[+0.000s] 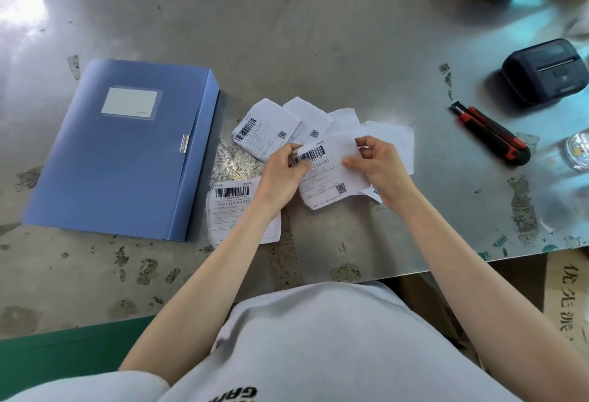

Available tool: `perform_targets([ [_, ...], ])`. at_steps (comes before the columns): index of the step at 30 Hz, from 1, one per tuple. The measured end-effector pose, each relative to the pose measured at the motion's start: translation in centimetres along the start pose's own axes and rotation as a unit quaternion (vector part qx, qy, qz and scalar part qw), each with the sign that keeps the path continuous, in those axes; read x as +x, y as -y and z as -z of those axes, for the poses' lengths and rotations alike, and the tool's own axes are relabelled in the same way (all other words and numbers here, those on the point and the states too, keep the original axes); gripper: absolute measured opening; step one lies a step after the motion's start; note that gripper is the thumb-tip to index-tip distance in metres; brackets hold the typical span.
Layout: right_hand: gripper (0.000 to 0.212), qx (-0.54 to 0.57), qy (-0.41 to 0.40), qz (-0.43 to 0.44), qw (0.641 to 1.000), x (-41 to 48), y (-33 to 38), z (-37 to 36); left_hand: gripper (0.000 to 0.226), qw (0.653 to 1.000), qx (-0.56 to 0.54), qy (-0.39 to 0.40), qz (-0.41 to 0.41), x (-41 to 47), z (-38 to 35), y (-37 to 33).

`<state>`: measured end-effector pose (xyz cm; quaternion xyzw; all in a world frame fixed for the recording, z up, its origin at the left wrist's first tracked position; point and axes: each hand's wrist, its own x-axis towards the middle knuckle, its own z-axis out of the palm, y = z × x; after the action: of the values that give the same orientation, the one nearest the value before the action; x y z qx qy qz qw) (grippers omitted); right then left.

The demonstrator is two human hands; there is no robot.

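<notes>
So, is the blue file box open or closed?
Closed: the blue file box lies flat, its flap folded over the front at the metal clasp.

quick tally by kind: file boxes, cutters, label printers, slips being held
blue file box: 1
cutter: 1
label printer: 1
slip pinched by left hand and right hand: 1
total: 4

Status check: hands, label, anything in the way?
Left hand and right hand both pinch one shipping label. Other loose labels lie beneath and beside. Nothing blocking.
</notes>
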<state>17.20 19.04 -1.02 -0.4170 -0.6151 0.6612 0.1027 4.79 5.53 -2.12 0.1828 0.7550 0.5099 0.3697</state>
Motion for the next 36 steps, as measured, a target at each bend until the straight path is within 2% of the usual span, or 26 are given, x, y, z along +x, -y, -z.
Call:
perform_targets([
  [3,0.02,0.002,-0.018,0.005,1.0,0.3,-0.1,-0.5,0.013,0.996,0.017,-0.087,-0.013,1.2,1.1,-0.2],
  [6,0.021,0.021,-0.043,-0.002,0.999,0.7,-0.1,-0.6,0.036,0.982,0.098,-0.162,-0.009,3.0,3.1,-0.2],
  [10,0.023,0.014,-0.057,-0.012,0.998,1.5,0.2,-0.6,0.069,0.95,0.268,-0.156,0.037,5.8,5.2,-0.1],
  [14,0.02,0.009,-0.071,-0.015,0.997,2.3,0.5,-0.6,0.081,0.932,0.332,-0.136,0.055,7.2,5.5,-0.1],
  [18,0.021,0.011,-0.078,-0.017,0.997,3.1,0.9,-0.6,0.078,0.933,0.329,-0.133,0.054,7.8,5.7,-0.2],
  [23,0.024,0.015,-0.075,-0.019,0.997,3.8,1.5,-0.8,0.031,0.964,0.21,-0.162,0.017,7.8,6.2,-0.5],
  [26,0.024,0.023,-0.081,-0.02,0.996,4.1,1.8,-0.7,0.019,0.979,0.108,-0.174,0.015,7.8,5.3,-1.2],
  [28,0.025,0.025,-0.085,-0.02,0.996,4.2,1.9,-0.4,0.016,0.983,0.089,-0.161,0.006,7.8,4.3,-1.5],
  [31,0.025,0.013,-0.088,-0.019,0.996,4.2,2.0,0.1,0.021,0.975,0.174,-0.134,-0.017,8.0,2.7,-1.5],
  [34,0.025,0.007,-0.094,-0.018,0.995,4.3,1.9,0.7,0.04,0.943,0.31,-0.118,-0.019,7.9,1.5,-0.9],
  [36,0.024,0.006,-0.098,-0.019,0.995,4.3,1.8,1.0,0.054,0.93,0.347,-0.12,0.001,7.6,1.3,-0.7],
])
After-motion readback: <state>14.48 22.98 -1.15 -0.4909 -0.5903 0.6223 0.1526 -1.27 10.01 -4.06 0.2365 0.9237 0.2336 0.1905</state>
